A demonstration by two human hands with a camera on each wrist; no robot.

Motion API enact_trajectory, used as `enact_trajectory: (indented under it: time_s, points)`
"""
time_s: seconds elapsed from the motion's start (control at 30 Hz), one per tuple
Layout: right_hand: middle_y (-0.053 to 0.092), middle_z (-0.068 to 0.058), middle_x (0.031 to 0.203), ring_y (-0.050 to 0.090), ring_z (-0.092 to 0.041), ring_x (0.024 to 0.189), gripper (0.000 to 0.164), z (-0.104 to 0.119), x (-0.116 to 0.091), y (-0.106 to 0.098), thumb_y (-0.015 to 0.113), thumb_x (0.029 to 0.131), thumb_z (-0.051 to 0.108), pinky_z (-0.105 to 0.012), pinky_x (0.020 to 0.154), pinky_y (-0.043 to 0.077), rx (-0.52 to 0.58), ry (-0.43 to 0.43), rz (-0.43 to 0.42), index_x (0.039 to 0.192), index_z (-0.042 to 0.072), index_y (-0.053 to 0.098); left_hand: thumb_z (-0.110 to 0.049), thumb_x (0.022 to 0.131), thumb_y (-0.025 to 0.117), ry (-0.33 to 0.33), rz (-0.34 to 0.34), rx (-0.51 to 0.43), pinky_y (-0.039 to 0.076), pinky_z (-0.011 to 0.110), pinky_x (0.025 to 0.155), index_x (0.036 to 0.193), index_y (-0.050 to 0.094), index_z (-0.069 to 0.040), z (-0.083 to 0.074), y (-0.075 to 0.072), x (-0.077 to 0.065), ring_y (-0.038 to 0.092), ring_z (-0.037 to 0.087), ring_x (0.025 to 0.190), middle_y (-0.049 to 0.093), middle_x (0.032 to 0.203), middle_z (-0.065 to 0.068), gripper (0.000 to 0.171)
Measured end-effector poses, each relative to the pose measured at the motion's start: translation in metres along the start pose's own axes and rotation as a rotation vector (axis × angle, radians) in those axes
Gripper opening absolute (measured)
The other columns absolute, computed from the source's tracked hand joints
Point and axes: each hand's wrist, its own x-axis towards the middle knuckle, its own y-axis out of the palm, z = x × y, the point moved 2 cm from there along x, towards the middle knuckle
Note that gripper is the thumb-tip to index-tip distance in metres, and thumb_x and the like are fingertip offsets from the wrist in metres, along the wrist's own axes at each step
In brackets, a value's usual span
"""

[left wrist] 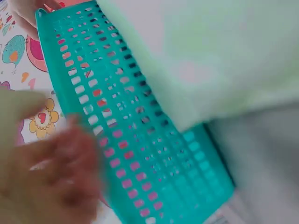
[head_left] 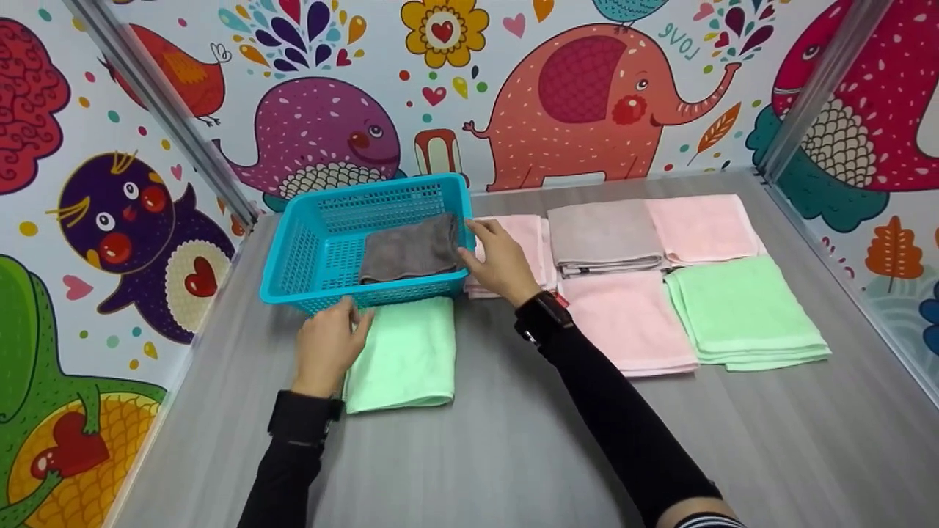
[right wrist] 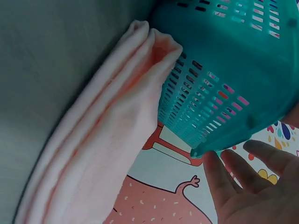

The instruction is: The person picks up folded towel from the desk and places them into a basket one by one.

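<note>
A blue-green plastic basket (head_left: 323, 293) stands against the back wall with a folded dark grey towel (head_left: 411, 249) lying in its right part. My right hand (head_left: 506, 264) is at the basket's right rim; in the right wrist view its fingers (right wrist: 240, 168) are extended beside the rim, fingertips touching or very near it. My left hand (head_left: 330, 348) is by the front rim, above the left edge of a folded light green towel (head_left: 403, 359). The left wrist view shows that hand's fingers (left wrist: 70, 163) blurred and loosely bent beside the rim, with nothing visible in them.
Right of the basket lie folded towels: a pink one (head_left: 524, 246) nearest it, a grey-beige one (head_left: 605, 231), another pink one (head_left: 704, 227), a front pink one (head_left: 627, 319) and a green one (head_left: 748, 312). Cartoon-printed walls (head_left: 433, 95) bound the grey table (head_left: 469, 462).
</note>
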Motion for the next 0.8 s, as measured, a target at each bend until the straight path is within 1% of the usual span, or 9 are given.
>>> enact_trajectory:
  time_s: [0.07,0.1,0.13,0.2,0.27,0.43,0.57,0.7,0.8]
  points:
    - [0.057,-0.02,0.143,0.065,-0.032,0.123,0.056,-0.002,-0.008,-0.004,0.06,0.106,0.027,-0.044,0.106,0.052,0.036,0.006,-0.029,0.154,0.003,0.046,-0.036,0.099,0.069,-0.097,0.189,0.017,0.054,0.051,0.064,0.109,0.064,0.009,0.005,0.004,-0.008,0.064,0.041,0.068,0.065,0.081,0.026,0.047]
    - [0.059,-0.02,0.14,0.066,-0.033,0.119,0.052,-0.003,-0.013,-0.005,0.056,0.107,0.025,-0.045,0.103,0.053,0.045,0.011,-0.045,0.153,0.002,0.047,-0.041,0.1,0.067,-0.138,0.287,0.015,0.056,0.055,0.075,0.123,0.059,0.015,0.006,0.006,-0.01,0.067,0.047,0.082,0.067,0.096,0.034,0.061]
    - [0.061,-0.02,0.135,0.068,-0.033,0.114,0.049,-0.004,-0.018,-0.007,0.053,0.107,0.023,-0.046,0.101,0.054,0.052,0.021,-0.057,0.151,0.001,0.048,-0.046,0.101,0.064,-0.169,0.374,0.008,0.055,0.059,0.085,0.135,0.05,0.02,0.007,0.009,-0.012,0.067,0.053,0.095,0.065,0.111,0.041,0.076]
    - [0.065,-0.02,0.126,0.069,-0.034,0.105,0.044,-0.005,-0.028,-0.009,0.049,0.105,0.018,-0.048,0.095,0.055,0.04,0.043,-0.057,0.146,0.0,0.051,-0.053,0.1,0.061,-0.221,0.509,-0.014,0.05,0.061,0.1,0.148,0.031,0.024,0.008,0.013,-0.013,0.059,0.057,0.118,0.053,0.134,0.047,0.096]
    - [0.068,-0.018,0.118,0.068,-0.035,0.101,0.042,-0.005,-0.037,-0.009,0.047,0.103,0.016,-0.05,0.092,0.054,0.016,0.066,-0.025,0.141,0.0,0.053,-0.057,0.098,0.061,-0.254,0.588,-0.035,0.045,0.062,0.107,0.151,0.022,0.025,0.009,0.015,-0.014,0.051,0.059,0.129,0.043,0.145,0.047,0.105]
    - [0.068,-0.019,0.12,0.067,-0.035,0.107,0.05,-0.002,-0.047,-0.002,0.052,0.103,0.028,-0.049,0.094,0.054,0.018,0.135,0.117,0.145,0.001,0.05,-0.055,0.094,0.068,-0.291,0.625,-0.087,0.044,0.063,0.108,0.15,0.023,0.026,0.014,0.019,-0.019,0.047,0.057,0.135,0.038,0.15,0.046,0.109]
    - [0.069,-0.019,0.12,0.067,-0.033,0.106,0.054,0.0,-0.048,0.001,0.052,0.106,0.028,-0.049,0.096,0.053,0.078,0.153,0.117,0.152,0.002,0.044,-0.053,0.093,0.07,-0.284,0.631,-0.144,0.044,0.062,0.109,0.151,0.025,0.023,0.015,0.024,-0.022,0.046,0.055,0.138,0.039,0.151,0.044,0.106]
    - [0.071,-0.018,0.111,0.068,-0.033,0.098,0.051,0.002,-0.047,-0.002,0.052,0.107,0.028,-0.049,0.092,0.053,0.118,0.149,0.088,0.149,0.0,0.045,-0.049,0.094,0.072,-0.247,0.604,-0.192,0.045,0.06,0.108,0.152,0.029,0.02,0.003,0.033,-0.021,0.05,0.052,0.135,0.043,0.149,0.043,0.099]
    - [0.072,-0.018,0.105,0.069,-0.033,0.093,0.044,0.002,-0.049,-0.004,0.051,0.106,0.03,-0.049,0.087,0.054,0.07,0.168,0.136,0.139,0.0,0.052,-0.047,0.095,0.072,-0.216,0.574,-0.19,0.047,0.059,0.106,0.15,0.034,0.02,-0.013,0.041,-0.019,0.055,0.05,0.131,0.049,0.145,0.042,0.096]
